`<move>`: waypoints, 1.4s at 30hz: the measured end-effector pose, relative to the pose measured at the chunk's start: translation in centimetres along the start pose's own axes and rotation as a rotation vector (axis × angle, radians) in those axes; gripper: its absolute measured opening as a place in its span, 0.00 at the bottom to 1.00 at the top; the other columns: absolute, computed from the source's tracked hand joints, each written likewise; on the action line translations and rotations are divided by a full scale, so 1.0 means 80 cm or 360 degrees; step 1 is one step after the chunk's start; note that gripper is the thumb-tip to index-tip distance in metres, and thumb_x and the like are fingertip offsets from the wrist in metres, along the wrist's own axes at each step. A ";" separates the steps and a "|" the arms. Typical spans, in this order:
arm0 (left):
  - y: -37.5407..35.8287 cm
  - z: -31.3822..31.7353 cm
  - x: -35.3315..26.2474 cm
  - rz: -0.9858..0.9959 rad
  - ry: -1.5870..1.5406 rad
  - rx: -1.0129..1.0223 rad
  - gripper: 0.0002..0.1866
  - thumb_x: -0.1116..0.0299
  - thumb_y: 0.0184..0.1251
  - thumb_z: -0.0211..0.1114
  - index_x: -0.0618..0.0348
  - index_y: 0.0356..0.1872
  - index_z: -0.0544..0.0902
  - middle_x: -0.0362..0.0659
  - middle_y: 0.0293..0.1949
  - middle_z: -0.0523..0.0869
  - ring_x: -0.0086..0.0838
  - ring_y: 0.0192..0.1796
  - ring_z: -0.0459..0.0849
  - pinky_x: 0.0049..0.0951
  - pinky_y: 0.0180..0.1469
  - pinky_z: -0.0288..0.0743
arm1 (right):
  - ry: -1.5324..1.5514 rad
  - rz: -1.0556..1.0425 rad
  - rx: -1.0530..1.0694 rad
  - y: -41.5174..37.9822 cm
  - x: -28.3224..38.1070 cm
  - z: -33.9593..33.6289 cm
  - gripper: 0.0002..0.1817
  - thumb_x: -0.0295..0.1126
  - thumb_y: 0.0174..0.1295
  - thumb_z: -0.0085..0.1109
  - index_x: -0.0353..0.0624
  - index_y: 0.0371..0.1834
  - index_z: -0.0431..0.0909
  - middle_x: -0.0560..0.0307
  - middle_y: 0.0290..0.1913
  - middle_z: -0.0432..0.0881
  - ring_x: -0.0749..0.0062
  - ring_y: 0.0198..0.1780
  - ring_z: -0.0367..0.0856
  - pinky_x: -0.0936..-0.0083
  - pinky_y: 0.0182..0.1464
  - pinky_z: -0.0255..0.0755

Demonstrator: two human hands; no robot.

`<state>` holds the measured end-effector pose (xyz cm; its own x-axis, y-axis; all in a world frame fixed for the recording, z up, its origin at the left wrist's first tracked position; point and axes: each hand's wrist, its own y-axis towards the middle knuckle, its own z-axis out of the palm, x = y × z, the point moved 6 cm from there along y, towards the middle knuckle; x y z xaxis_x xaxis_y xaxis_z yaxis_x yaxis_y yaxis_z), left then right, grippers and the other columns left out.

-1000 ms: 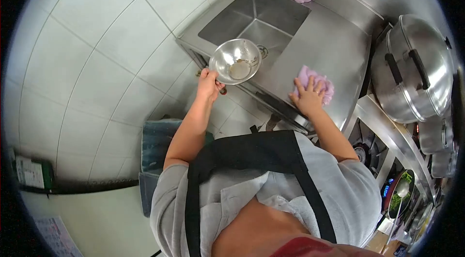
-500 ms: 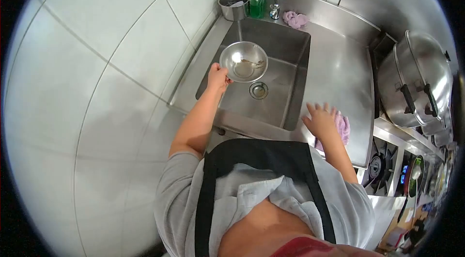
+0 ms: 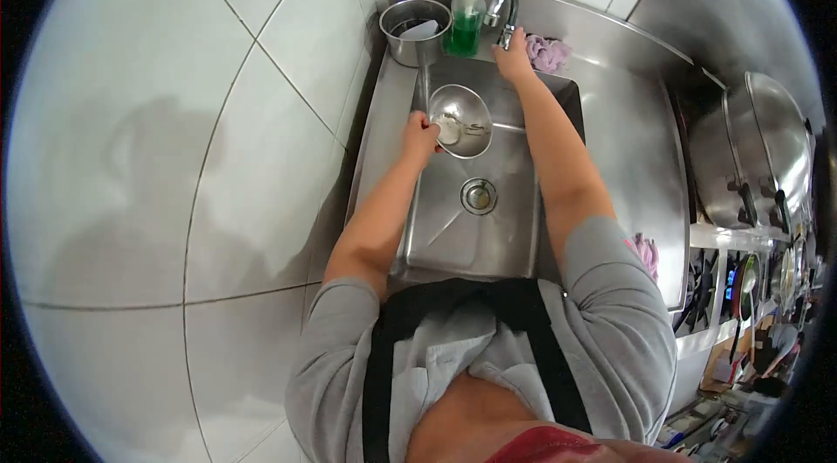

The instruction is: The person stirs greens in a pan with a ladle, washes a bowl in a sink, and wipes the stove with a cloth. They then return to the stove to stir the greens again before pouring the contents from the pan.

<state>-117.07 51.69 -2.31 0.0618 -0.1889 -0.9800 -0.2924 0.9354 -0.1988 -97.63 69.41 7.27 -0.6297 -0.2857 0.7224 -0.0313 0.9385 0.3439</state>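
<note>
1. Your right hand (image 3: 513,53) has moved from beside the pink cloth (image 3: 646,255) on the worktop (image 3: 628,149) up to the faucet (image 3: 511,3).
2. Your left hand (image 3: 421,139) grips the rim of the metal bowl (image 3: 472,114), which is tilted above the sink (image 3: 506,241).
3. Your right hand touches the faucet near its base; whether its fingers close around it, you cannot tell.
4. Left of the faucet stand the soap bottle (image 3: 466,27) and metal pot (image 3: 417,51); a crumpled cloth (image 3: 549,54) lies just right.

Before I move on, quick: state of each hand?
Left hand: closed, holding the metal bowl by its rim over the sink.
Right hand: at the faucet; whether its grip is closed cannot be told.
</note>
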 end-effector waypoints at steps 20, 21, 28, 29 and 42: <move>0.068 0.079 0.012 0.1106 0.1208 0.0173 0.05 0.77 0.54 0.52 0.62 0.32 0.71 0.55 0.35 0.77 0.52 0.43 0.76 0.48 0.45 0.69 | -0.0835 -0.0809 0.0343 0.021 0.200 0.123 0.16 0.27 0.55 0.50 0.45 0.47 0.79 0.46 0.44 0.81 0.54 0.47 0.80 0.59 0.49 0.72; 0.074 0.087 0.026 0.1047 0.1194 0.0286 0.05 0.77 0.56 0.51 0.62 0.34 0.71 0.56 0.36 0.78 0.51 0.44 0.76 0.48 0.45 0.70 | -0.0833 -0.0814 0.0342 0.048 0.194 0.137 0.16 0.27 0.55 0.50 0.45 0.47 0.79 0.46 0.44 0.81 0.54 0.47 0.80 0.59 0.49 0.72; 0.065 0.076 0.020 0.0107 0.1318 0.0371 0.16 0.72 0.65 0.47 0.64 0.52 0.69 0.64 0.47 0.77 0.54 0.49 0.78 0.47 0.53 0.71 | -0.1355 -0.0544 0.1224 0.100 0.141 0.235 0.28 0.29 0.55 0.50 0.63 0.62 0.70 0.56 0.61 0.72 0.54 0.61 0.70 0.60 0.61 0.66; 0.078 0.076 0.032 0.0297 0.1276 0.0352 0.19 0.72 0.65 0.47 0.62 0.57 0.67 0.64 0.49 0.76 0.54 0.48 0.79 0.46 0.48 0.74 | -0.1342 -0.0549 0.1026 0.104 0.140 0.235 0.27 0.30 0.55 0.50 0.62 0.61 0.71 0.55 0.61 0.72 0.54 0.61 0.70 0.59 0.61 0.66; 0.073 0.076 0.046 -0.0225 0.0230 0.0448 0.27 0.70 0.64 0.49 0.42 0.66 0.62 0.53 0.54 0.76 0.46 0.38 0.84 0.41 0.21 0.82 | -0.0697 0.0004 0.0570 -0.148 0.018 0.068 0.25 0.37 0.53 0.54 0.50 0.58 0.67 0.37 0.45 0.77 0.41 0.42 0.80 0.51 0.45 0.74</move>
<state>-112.74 58.30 -7.08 -0.0588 -0.3440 -0.9371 -0.0148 0.9390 -0.3437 -102.41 58.95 0.99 -0.8911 -0.2478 0.3802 -0.2426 0.9681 0.0623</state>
